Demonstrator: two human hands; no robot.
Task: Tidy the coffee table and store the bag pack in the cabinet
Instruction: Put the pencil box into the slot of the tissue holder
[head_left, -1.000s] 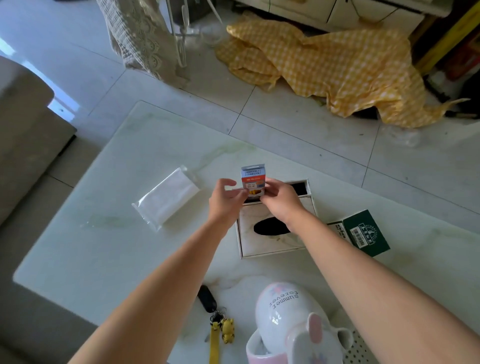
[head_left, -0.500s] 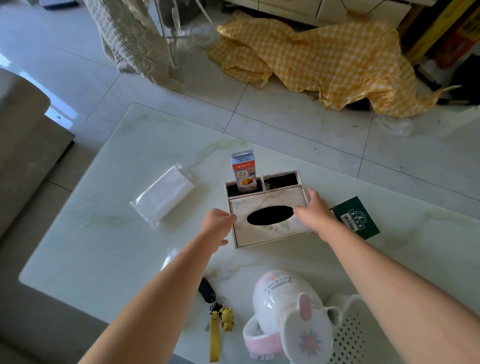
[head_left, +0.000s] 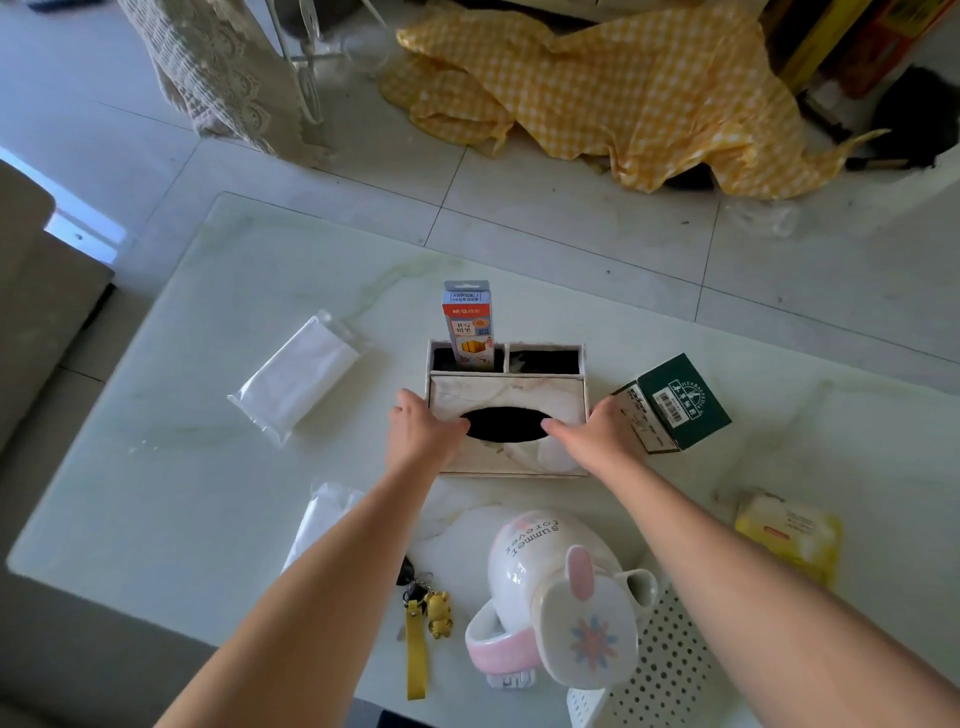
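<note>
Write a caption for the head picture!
Left hand and right hand hold the tissue box; a pencil pack stands in its left slot.

Left hand: gripped the left edge of the tissue box.
Right hand: gripped its right edge.
Pencil pack: stood upright in the rear-left compartment.

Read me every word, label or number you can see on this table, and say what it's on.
"summer forever": white jug, upside down to the camera.
"M&G": pencil box; its top label reads roughly "AWP308L1".
On the green box: barcode, lettering too small.
On the yellow packet: print blurred.
</note>
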